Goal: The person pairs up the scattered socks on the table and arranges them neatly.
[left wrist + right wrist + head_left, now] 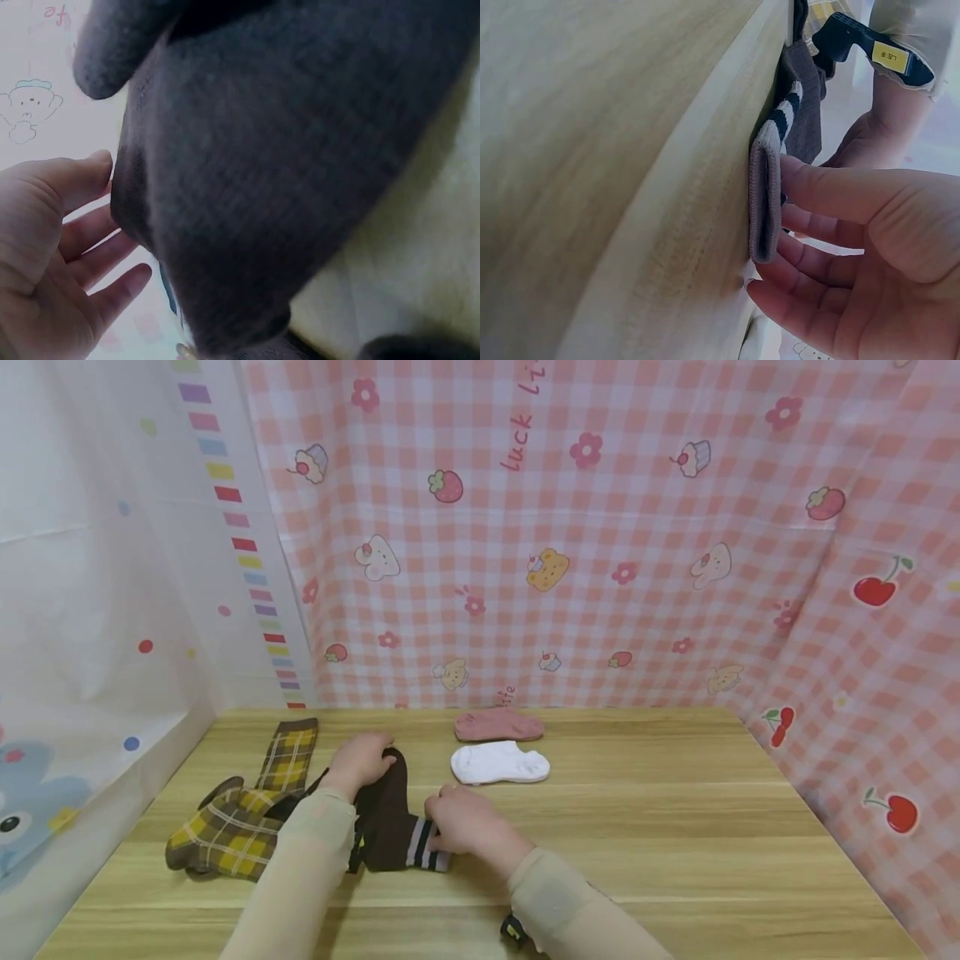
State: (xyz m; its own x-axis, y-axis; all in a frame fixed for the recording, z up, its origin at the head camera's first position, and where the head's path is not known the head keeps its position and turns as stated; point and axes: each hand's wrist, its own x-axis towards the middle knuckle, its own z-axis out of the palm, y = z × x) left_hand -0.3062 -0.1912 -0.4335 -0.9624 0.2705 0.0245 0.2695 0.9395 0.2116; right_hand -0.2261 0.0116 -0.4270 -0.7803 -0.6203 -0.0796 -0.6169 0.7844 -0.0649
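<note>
A dark brown sock [384, 827] with a striped cuff [428, 843] lies on the wooden table [675, 843], its toe pointing away. My left hand [362, 763] is at the toe end, its fingers touching or very close to the fabric. In the left wrist view, the thumb and fingers of this left hand [56, 247] are spread apart at the sock's edge. At the cuff is my right hand [472, 823]; in the right wrist view its loosely bent fingers [810, 300] touch the cuff's edge, with the thumb beside the stripes.
Yellow and brown plaid socks [232, 835] are heaped at the left, partly behind my left forearm. A white ankle sock [499, 763] lies beyond the right hand, with a pink sock [498, 725] behind it. A checked cloth [487, 610] hangs at the table's back edge.
</note>
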